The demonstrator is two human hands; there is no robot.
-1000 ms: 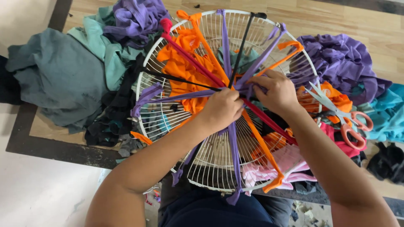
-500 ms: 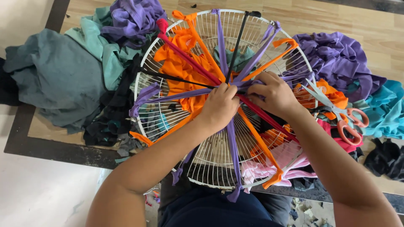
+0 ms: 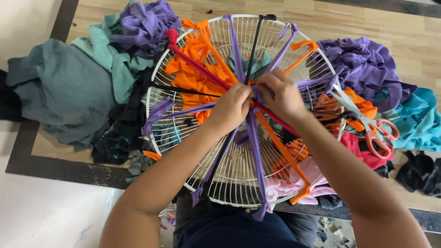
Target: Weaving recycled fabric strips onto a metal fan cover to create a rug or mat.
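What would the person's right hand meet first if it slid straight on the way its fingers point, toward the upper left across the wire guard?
Probably the left hand: the right hand is pressed fingertip to fingertip against it at the hub of the white wire fan guard, among stretched cloth strips. Beyond lies the orange cloth.

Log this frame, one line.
left hand: pinching strips at grille hub | right hand: same | scissors: right, untouched
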